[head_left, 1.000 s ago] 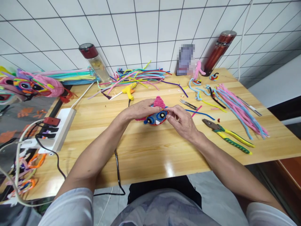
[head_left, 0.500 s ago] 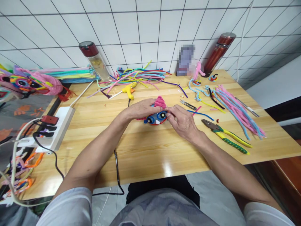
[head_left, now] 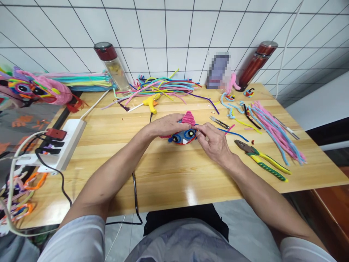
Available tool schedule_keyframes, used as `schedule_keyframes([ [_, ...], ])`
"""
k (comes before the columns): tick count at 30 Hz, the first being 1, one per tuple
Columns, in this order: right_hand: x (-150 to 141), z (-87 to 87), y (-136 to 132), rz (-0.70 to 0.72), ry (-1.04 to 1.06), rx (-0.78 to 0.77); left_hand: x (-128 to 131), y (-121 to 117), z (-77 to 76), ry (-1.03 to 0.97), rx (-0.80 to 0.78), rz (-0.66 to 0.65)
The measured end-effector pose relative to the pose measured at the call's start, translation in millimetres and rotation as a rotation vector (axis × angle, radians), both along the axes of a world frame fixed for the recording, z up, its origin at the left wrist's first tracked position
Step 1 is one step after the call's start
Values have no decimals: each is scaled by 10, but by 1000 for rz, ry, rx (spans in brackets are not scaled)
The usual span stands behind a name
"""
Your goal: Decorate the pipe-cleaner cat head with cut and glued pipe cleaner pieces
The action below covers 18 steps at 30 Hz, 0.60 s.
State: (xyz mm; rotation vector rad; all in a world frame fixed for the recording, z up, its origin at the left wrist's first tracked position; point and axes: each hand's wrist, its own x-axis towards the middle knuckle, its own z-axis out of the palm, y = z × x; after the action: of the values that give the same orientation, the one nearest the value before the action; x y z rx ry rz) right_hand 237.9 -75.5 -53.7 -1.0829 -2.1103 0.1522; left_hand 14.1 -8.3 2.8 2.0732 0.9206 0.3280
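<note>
Between my two hands, over the middle of the table, is a pipe-cleaner face (head_left: 183, 136), blue with round yellow-and-black eyes, a white tooth shape and a red lower edge. A pink ribbed triangle (head_left: 188, 118) stands up from its top. My left hand (head_left: 170, 124) lies across the face's upper left side, fingers closed on it. With thumb and forefinger pinched, my right hand (head_left: 211, 140) grips its upper right edge. Any small piece between those fingertips is hidden.
Pliers (head_left: 261, 160), small snips (head_left: 219, 122) and pink and blue pipe cleaners (head_left: 278, 131) lie at right. A yellow glue gun (head_left: 149, 103) and a pipe-cleaner pile (head_left: 163, 87) lie behind. At left is a power strip (head_left: 68, 145); a glass bottle (head_left: 116, 69) and red flask (head_left: 257, 65) stand at the wall.
The camera view has shifted slightly. Both hands keep their hold on the face at nearly the same spot, with barely any finger movement.
</note>
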Motion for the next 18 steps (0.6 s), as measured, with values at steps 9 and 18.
schedule_keyframes([
  [9, -4, -11, -21, 2, 12, -12, -4, -15, 31, -15, -33, -19],
  [18, -4, -13, -14, 20, 17, 9, -6, 2, 29, 0, -15, -17],
])
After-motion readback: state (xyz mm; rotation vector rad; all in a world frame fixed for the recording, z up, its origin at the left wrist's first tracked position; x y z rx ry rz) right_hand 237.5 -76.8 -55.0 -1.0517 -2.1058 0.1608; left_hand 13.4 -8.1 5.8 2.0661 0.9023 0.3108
